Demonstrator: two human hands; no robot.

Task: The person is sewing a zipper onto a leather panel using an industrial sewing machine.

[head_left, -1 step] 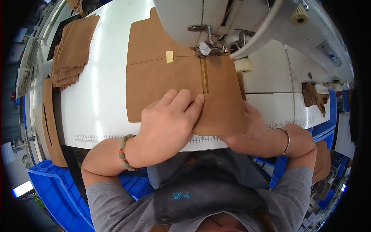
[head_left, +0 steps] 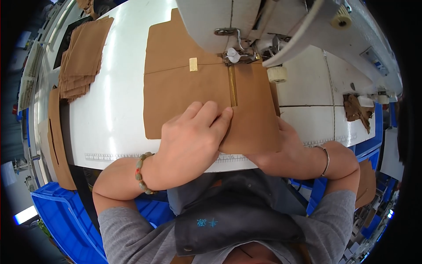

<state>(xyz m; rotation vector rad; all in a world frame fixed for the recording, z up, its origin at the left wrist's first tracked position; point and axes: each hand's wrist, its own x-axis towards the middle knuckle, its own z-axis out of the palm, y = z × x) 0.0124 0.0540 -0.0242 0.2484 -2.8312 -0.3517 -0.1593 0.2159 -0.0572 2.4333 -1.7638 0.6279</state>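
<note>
A brown fabric panel (head_left: 176, 97) lies flat on the white sewing table, with a seam across it and a small pale tape patch (head_left: 193, 64) on the seam. A gold zipper (head_left: 233, 88) runs down its right part, its upper end by the presser foot (head_left: 231, 61) of the sewing machine. My left hand (head_left: 195, 134) is closed at the zipper's lower end, thumb and fingertips pinching the fabric. Under the panel's near right corner sits my right hand (head_left: 281, 149); the cloth covers its fingers, so their grip is hidden.
The white sewing machine (head_left: 325, 35) overhangs the panel at the upper right. Stacked brown fabric pieces (head_left: 83, 57) lie at the left, brown scraps (head_left: 358, 110) at the right. A printed ruler (head_left: 118, 157) follows the table's near edge. A blue bin (head_left: 61, 211) stands at lower left.
</note>
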